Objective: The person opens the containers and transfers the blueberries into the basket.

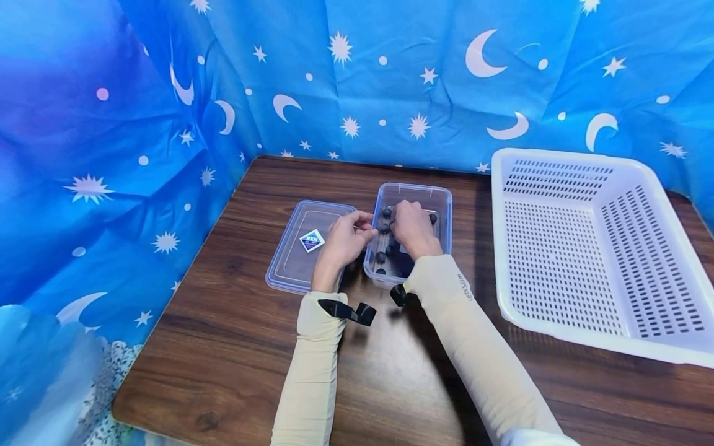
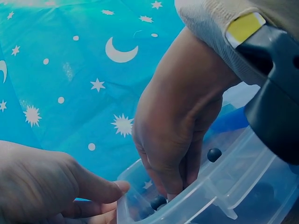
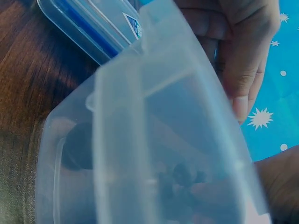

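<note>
Head view: a clear container (image 1: 415, 186) stands on a wooden table (image 1: 223, 365), several small dark balls (image 1: 381, 257) on its floor. The right hand (image 1: 411, 226) reaches inside, fingertips down among the balls; whether it grips one cannot be told. The left hand (image 1: 347, 241), fingers bent, touches the container's left rim; a grip cannot be confirmed. Left, a labelled lid (image 1: 291, 257); right, a white basket (image 1: 558, 266).

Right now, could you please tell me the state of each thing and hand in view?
Clear container: open, uncovered
Lid: off, lying flat
Dark balls: loose inside the container
White basket: upright, open-topped
Blue backdrop: hanging, creased
Left hand: fingers relaxed at the container's rim
Right hand: inside the container, grip unclear
</note>
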`<act>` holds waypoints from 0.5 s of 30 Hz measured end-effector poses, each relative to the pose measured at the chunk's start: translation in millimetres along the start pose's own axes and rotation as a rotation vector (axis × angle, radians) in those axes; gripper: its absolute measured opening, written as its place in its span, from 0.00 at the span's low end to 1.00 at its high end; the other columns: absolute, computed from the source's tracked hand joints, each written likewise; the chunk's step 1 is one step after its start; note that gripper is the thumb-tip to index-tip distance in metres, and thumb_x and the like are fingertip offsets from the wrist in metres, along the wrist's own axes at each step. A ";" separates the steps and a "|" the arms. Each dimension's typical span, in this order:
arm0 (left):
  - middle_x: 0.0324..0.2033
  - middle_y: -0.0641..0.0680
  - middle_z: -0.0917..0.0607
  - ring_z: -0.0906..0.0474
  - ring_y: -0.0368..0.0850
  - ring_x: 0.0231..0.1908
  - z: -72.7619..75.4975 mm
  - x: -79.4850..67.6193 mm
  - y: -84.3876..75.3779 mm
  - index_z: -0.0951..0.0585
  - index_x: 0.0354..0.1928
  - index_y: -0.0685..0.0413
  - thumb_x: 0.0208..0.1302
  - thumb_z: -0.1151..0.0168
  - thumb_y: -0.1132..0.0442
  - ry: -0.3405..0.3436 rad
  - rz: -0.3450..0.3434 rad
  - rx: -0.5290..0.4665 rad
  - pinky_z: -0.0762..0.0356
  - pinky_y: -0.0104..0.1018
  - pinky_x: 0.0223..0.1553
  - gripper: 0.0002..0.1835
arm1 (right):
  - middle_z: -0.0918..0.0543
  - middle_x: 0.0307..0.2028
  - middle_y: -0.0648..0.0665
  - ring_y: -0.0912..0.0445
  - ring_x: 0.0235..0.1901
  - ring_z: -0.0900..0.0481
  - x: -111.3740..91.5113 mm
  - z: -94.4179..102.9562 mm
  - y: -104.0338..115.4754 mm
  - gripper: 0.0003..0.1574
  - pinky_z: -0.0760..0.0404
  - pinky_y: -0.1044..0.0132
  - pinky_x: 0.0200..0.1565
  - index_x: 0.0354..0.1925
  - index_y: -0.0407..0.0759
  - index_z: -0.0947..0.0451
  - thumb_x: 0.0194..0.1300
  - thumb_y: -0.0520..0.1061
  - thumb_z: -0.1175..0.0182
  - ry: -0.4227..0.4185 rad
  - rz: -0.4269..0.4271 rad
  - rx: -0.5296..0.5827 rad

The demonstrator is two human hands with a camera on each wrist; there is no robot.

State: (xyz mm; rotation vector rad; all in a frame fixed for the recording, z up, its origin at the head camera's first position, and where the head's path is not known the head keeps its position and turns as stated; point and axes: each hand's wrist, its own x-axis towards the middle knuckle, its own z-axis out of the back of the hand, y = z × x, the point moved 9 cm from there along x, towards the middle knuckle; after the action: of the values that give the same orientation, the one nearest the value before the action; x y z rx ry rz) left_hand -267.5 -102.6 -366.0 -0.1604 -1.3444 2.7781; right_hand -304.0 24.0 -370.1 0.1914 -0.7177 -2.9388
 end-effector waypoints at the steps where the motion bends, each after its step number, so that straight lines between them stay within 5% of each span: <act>1: 0.41 0.54 0.18 0.20 0.47 0.41 -0.3 0.2 -0.1 0.21 0.55 0.56 0.65 0.39 0.63 0.001 0.002 -0.002 0.24 0.41 0.46 0.16 | 0.16 0.37 0.39 0.48 0.33 0.20 0.3 -0.1 0.3 0.10 0.21 0.56 0.38 0.40 0.36 0.18 0.66 0.37 0.45 -0.004 0.006 -0.009; 7: 0.41 0.54 0.18 0.20 0.47 0.41 -1.6 0.2 -1.6 0.22 0.54 0.57 0.65 0.39 0.63 -0.006 -0.001 0.000 0.24 0.41 0.46 0.16 | 0.16 0.33 0.40 0.49 0.31 0.20 0.1 -1.0 0.3 0.11 0.20 0.57 0.36 0.38 0.36 0.17 0.67 0.37 0.47 -0.015 0.017 -0.025; 15: 0.40 0.54 0.18 0.20 0.47 0.41 -0.1 -0.8 0.6 0.21 0.54 0.56 0.65 0.39 0.63 -0.013 0.007 0.003 0.24 0.41 0.47 0.16 | 0.17 0.47 0.38 0.48 0.41 0.18 -6.3 1.5 -3.9 0.15 0.19 0.54 0.45 0.51 0.37 0.20 0.68 0.38 0.45 0.001 -0.015 0.052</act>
State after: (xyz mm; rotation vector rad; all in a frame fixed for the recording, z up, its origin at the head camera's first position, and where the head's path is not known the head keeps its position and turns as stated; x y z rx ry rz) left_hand -266.7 -103.0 -366.4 -0.1475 -1.3451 2.7922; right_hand -298.3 29.0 -370.0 0.2038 -0.7968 -2.9363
